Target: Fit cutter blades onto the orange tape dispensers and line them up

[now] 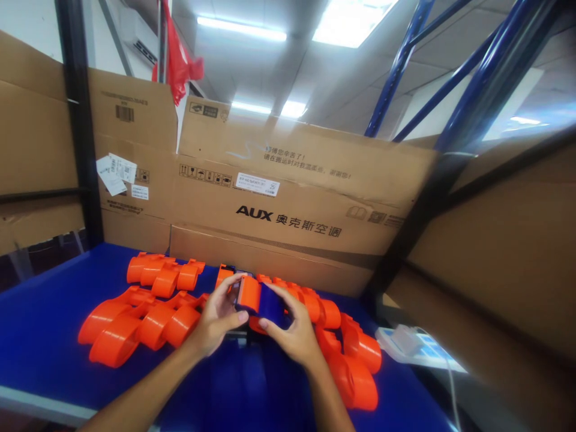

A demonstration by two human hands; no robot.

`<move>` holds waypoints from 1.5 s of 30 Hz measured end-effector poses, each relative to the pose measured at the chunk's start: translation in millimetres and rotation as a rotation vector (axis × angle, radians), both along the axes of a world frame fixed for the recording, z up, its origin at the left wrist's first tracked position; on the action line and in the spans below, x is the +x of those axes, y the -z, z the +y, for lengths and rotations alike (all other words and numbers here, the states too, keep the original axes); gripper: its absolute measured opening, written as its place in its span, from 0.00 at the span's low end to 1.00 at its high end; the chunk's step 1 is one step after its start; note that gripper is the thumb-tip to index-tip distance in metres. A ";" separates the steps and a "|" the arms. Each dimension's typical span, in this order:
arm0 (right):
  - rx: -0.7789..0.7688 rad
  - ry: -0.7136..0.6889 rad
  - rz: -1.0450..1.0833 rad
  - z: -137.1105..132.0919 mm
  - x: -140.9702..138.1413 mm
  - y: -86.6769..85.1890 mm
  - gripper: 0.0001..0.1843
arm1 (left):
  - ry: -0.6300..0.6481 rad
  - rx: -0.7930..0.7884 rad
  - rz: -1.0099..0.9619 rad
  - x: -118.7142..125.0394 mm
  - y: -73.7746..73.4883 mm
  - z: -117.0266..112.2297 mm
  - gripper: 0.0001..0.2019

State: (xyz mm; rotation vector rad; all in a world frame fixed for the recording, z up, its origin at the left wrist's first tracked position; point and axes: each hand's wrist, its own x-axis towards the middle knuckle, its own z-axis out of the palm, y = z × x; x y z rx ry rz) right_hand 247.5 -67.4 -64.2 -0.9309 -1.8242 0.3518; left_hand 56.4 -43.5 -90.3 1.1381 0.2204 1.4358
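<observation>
From where I stand, the person has both hands raised over the middle of the blue table [49, 354]. The left hand [218, 321] is curled around an orange piece [249, 294], thumb and fingers on it; the right hand [294, 330] grips a dark blue piece [272, 305] just beside it. Whether the two pieces are joined, I can't tell. Curved orange loops [153, 327] lie in loose rows on the table's left part, and more loops [346, 372] crowd its right part. A white power strip [418, 348] sits by the table's right edge. Along the table's far edge stands a cardboard wall [288, 210] printed "AUX". Beyond the table, high on the left, hangs something red [180, 66]; a bright ceiling light [353, 21] glows above.
</observation>
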 end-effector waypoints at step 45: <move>0.438 0.262 -0.306 2.8 -5.6 12.5 0.36 | -0.208 0.020 0.103 0.4 -1.0 0.8 0.26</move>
